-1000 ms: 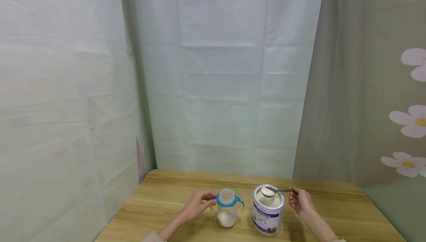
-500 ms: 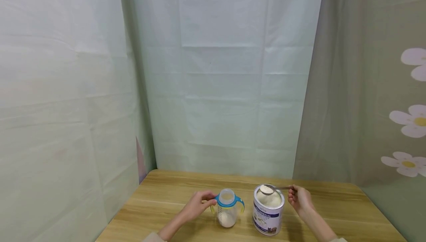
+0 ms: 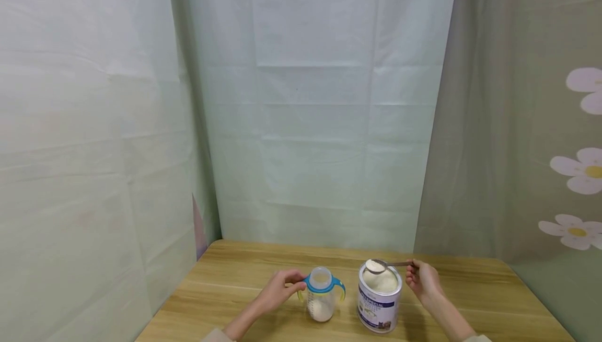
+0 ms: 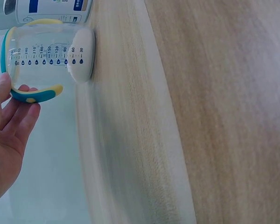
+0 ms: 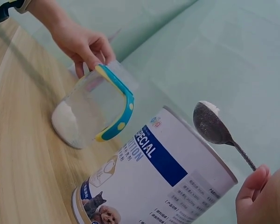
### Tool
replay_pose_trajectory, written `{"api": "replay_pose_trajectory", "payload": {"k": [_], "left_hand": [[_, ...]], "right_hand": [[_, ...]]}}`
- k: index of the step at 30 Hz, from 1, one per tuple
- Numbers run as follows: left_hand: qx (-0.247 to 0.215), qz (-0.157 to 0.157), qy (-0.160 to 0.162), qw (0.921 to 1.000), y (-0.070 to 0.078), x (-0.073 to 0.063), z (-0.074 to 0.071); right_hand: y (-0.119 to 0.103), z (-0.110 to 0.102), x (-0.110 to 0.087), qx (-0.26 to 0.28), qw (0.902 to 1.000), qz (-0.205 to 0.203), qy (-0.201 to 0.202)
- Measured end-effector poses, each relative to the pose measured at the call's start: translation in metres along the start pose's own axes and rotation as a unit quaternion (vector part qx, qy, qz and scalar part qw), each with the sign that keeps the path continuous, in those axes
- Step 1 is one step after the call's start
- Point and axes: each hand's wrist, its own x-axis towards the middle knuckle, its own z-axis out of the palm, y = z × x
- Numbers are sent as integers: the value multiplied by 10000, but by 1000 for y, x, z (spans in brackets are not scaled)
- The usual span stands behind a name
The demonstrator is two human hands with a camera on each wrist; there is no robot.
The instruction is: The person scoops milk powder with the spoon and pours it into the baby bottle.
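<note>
A clear baby bottle [image 3: 321, 303] with a blue and yellow two-handled collar stands uncapped on the table, white powder in its bottom. My left hand [image 3: 280, 291] pinches the collar's left handle [image 4: 35, 95] between thumb and fingers. To the bottle's right is an open tin of milk powder [image 3: 376, 305], its label showing a cat and a dog in the right wrist view. My right hand [image 3: 424, 282] pinches the end of a metal spoon's handle. The spoon's bowl [image 5: 212, 124], heaped with white powder, hovers over the tin's mouth, near its back left rim.
The wooden table [image 3: 235, 274] carries the bottle and tin close together near its front. Pale green cloth [image 3: 310, 148] hangs behind and at the sides, with white flowers on the right one.
The spoon and right hand have drifted slightly left and up over the tin, its heap of powder still on it. My left hand and the bottle have stayed in place.
</note>
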Motion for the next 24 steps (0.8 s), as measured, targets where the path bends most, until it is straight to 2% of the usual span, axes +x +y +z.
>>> {"api": "replay_pose_trajectory", "payload": {"k": [24], "left_hand": [[-15,-50,-18,10000,1,0,0]], "right_hand": [[-6,12,-3,-220,9997,-74,35]]}}
